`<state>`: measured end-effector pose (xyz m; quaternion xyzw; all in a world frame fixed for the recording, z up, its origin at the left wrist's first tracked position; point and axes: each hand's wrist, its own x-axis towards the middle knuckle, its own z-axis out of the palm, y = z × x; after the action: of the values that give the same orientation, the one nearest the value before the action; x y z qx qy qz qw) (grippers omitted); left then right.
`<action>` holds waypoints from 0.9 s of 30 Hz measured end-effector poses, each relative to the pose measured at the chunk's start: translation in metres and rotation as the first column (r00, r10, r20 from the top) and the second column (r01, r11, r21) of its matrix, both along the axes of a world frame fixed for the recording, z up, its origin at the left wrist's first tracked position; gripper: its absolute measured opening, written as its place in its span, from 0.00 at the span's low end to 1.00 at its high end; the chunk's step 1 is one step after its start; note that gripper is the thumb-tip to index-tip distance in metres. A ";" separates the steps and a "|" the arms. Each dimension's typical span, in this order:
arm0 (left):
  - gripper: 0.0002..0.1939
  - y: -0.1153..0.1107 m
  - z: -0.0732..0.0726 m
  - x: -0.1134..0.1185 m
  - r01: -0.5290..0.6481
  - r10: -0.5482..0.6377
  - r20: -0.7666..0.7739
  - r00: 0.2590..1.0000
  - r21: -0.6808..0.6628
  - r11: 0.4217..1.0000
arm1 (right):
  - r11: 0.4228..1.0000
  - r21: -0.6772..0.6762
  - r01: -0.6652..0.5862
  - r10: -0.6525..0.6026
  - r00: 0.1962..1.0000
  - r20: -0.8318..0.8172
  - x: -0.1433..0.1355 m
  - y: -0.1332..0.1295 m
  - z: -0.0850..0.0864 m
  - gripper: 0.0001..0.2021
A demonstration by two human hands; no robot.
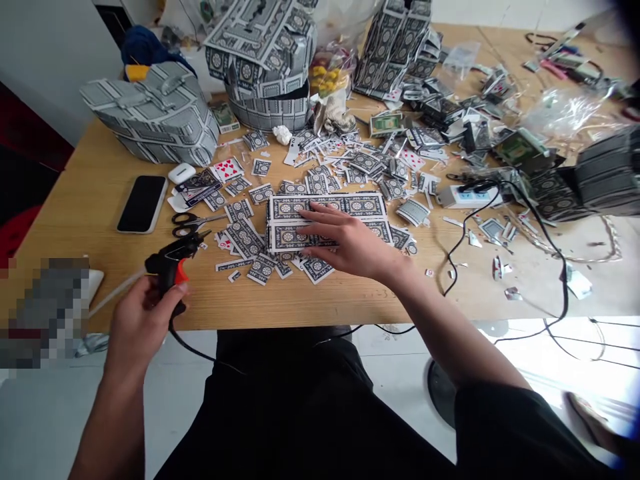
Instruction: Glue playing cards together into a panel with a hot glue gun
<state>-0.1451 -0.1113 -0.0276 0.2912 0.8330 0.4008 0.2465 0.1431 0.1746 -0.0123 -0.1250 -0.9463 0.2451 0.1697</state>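
My left hand [145,317] is wrapped round the handle of a black glue gun [173,260] with an orange trigger, its nozzle pointing up and right. My right hand [345,240] lies flat with fingers spread on a rectangular panel [365,205] made of patterned playing cards. Under and around the panel are loose cards and cut card pieces [243,238]. Black-handled scissors [187,223] lie just beyond the glue gun's nozzle. A white glue stick [117,290] sticks out from the back of the gun.
A phone [143,204] and a white earbud case [181,174] lie at the left. Card-covered bags [155,117] stand at the back. A power strip [470,195] with black cables [550,240] sits at the right, near plastic wrap [565,110] and scraps.
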 end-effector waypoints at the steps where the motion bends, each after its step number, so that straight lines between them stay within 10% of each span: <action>1: 0.12 -0.002 0.001 0.006 -0.103 0.084 0.146 0.986 0.126 0.987 | 1.000 -0.004 -0.014 0.014 1.000 0.000 0.001 0.001 0.000 0.20; 5: 0.11 0.000 0.007 0.036 -0.118 -0.113 0.544 0.831 0.372 0.920 | 0.996 -0.049 -0.071 0.069 0.997 -0.032 0.009 0.009 0.000 0.19; 12: 0.14 0.010 0.002 0.067 0.056 -0.289 0.508 0.812 0.425 0.904 | 0.988 -0.143 -0.055 0.046 0.997 -0.069 0.011 0.013 0.001 0.13; 19: 0.11 0.020 -0.003 0.082 0.302 -0.309 -0.025 0.951 0.296 0.906 | 0.981 -0.179 -0.072 0.059 0.995 -0.081 0.008 0.013 0.003 0.11; 27: 0.10 0.051 -0.006 0.099 0.605 -0.368 -0.652 0.663 0.176 0.776 | 0.978 -0.194 -0.078 0.065 0.995 -0.070 0.009 0.015 0.003 0.11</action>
<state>-0.0458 -0.0605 -0.0339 0.6575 0.6611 0.3611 0.0175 0.1525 0.1895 -0.0091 -0.0990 -0.9155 0.3471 0.1776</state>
